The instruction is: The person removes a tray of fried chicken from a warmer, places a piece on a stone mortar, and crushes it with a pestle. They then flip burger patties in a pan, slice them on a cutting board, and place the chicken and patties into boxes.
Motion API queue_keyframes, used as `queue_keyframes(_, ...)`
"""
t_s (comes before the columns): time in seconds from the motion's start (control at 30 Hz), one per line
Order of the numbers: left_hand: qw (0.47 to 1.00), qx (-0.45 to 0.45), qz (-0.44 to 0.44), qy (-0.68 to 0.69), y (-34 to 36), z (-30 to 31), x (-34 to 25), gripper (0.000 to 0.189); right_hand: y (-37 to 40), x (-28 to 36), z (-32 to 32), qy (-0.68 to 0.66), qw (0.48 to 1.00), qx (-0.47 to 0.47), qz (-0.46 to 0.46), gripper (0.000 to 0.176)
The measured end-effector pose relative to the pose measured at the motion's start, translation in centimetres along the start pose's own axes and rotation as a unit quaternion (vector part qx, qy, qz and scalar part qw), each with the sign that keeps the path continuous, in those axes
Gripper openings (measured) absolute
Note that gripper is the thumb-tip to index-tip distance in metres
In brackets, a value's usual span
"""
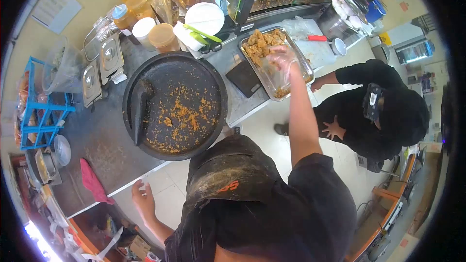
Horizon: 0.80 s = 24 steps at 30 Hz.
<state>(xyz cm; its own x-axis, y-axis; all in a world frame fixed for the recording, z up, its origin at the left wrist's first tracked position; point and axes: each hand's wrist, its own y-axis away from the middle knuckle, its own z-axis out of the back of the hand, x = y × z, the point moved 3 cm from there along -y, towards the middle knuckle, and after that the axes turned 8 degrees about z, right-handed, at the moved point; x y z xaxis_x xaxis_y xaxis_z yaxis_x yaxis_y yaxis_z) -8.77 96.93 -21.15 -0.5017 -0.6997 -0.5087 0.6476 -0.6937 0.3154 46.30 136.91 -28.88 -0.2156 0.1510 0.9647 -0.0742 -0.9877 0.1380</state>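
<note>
My right hand, in a clear plastic glove, reaches over a metal tray. Its fingers are apart beside the pieces of fried chicken at the tray's far end; I see nothing held in them. My left hand hangs off the counter's front edge, bare and loosely open, touching nothing. Left of the tray, a large black stone mortar has orange-brown crumbs scattered over its inside. A dark pestle rests against its left side. Between mortar and tray lies a small black flat box.
A pink cloth lies on the counter's front edge, near a blue rack. Tubs and bottles line the wall. A red-handled knife lies beyond the tray. Another person in black stands close on the right.
</note>
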Motion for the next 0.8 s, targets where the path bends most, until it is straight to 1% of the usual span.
queue_keyframes(0.07, 1.000, 0.007, -0.011, -0.020, 0.8, -0.5, -2.4, 0.033, -1.5, 0.7, 1.4, 0.063, 0.996, 0.035, -0.058, 0.050)
queue_keyframes(0.1, 1.000, 0.011, -0.008, -0.024, 1.0, -0.7, -3.4, 0.032, -2.1, 0.6, 1.8, 0.041, 0.995, 0.069, -0.064, 0.049)
queue_keyframes(0.2, 0.999, 0.003, -0.004, -0.032, 1.6, -1.0, -4.9, 0.032, -3.1, 0.1, 3.8, 0.013, 0.999, 0.021, -0.026, 0.049)
queue_keyframes(0.23, 0.999, -0.005, -0.008, -0.032, 1.8, -0.9, -5.3, 0.032, -6.0, -2.3, 5.4, 0.159, 0.986, 0.044, 0.028, 0.050)
queue_keyframes(0.3, 0.999, -0.015, -0.009, -0.033, 2.1, -1.0, -6.0, 0.032, -7.4, -3.8, 7.0, 0.212, 0.977, -0.007, 0.038, 0.051)
queue_keyframes(0.37, 0.999, -0.018, -0.003, -0.037, 2.6, -1.0, -6.8, 0.032, -7.2, -4.8, 7.4, 0.265, 0.963, -0.028, 0.042, 0.051)
queue_keyframes(0.43, 0.999, -0.015, -0.002, -0.040, 3.1, -1.0, -6.8, 0.033, -5.3, -2.7, 6.7, 0.317, 0.947, -0.018, 0.043, 0.051)
queue_keyframes(0.5, 0.999, -0.016, 0.006, -0.042, 3.6, -1.1, -6.8, 0.033, -5.1, -2.7, 6.9, 0.336, 0.941, -0.012, 0.035, 0.053)
queue_keyframes(0.53, 0.999, -0.018, 0.012, -0.044, 3.8, -1.1, -6.8, 0.032, -4.8, -1.6, 6.4, 0.345, 0.938, -0.009, 0.033, 0.054)
queue_keyframes(0.57, 0.999, -0.020, 0.019, -0.046, 4.1, -1.1, -6.7, 0.032, -4.5, -0.4, 6.2, 0.359, 0.933, 0.013, 0.006, 0.057)
queue_keyframes(0.6, 0.998, -0.021, 0.023, -0.051, 4.2, -1.1, -6.7, 0.032, -3.5, 3.3, 5.3, 0.374, 0.927, 0.034, -0.020, 0.061)
queue_keyframes(0.63, 0.998, -0.023, 0.026, -0.056, 4.3, -1.2, -6.6, 0.032, -3.0, 5.3, 4.4, 0.388, 0.919, 0.054, -0.046, 0.065)
queue_keyframes(0.73, 0.997, -0.020, 0.023, -0.070, 4.3, -1.2, -6.4, 0.031, -3.2, 5.4, 1.6, 0.429, 0.896, 0.018, 0.112, 0.078)
queue_keyframes(0.8, 0.997, -0.024, 0.012, -0.069, 4.1, -1.5, -6.9, 0.030, -1.8, 6.1, -1.0, 0.560, 0.818, 0.043, 0.123, 0.077)
